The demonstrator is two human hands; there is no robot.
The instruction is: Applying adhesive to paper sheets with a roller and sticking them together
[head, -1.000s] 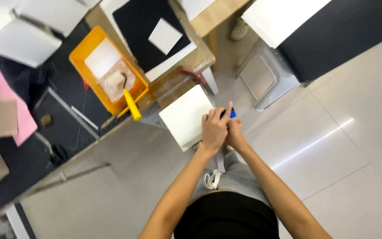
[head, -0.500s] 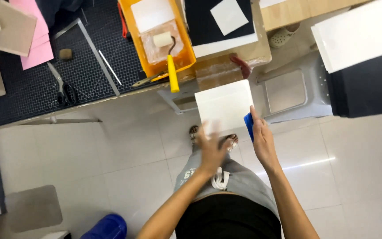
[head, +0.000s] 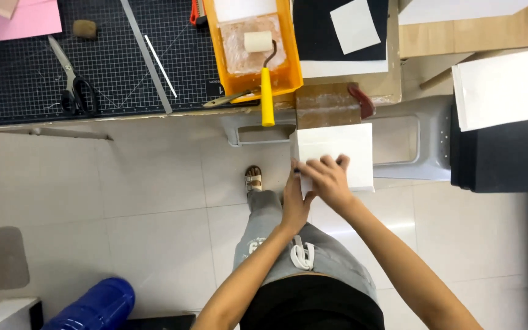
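I hold a white square board (head: 343, 143) out in front of me, above a grey plastic stool (head: 426, 143). My left hand (head: 294, 208) grips the board's lower left edge from below. My right hand (head: 327, 178) lies on the lower left part of its face with the fingers curled and pressing down. The two hands touch each other. Whatever is under my right palm is hidden.
On the bench edge stand an orange tray (head: 288, 67) with a yellow-handled roller (head: 266, 91), a brown block (head: 327, 105), and a black sheet (head: 313, 30) with a white square. Scissors (head: 71, 82) and a metal ruler (head: 146, 58) lie on the cutting mat. White and black boards (head: 502, 122) are stacked at right, and a blue container (head: 93, 305) is at lower left.
My right hand has slid from the board's right edge to its lower left, beside my left hand. The blue item it held is no longer visible. My view has shifted.
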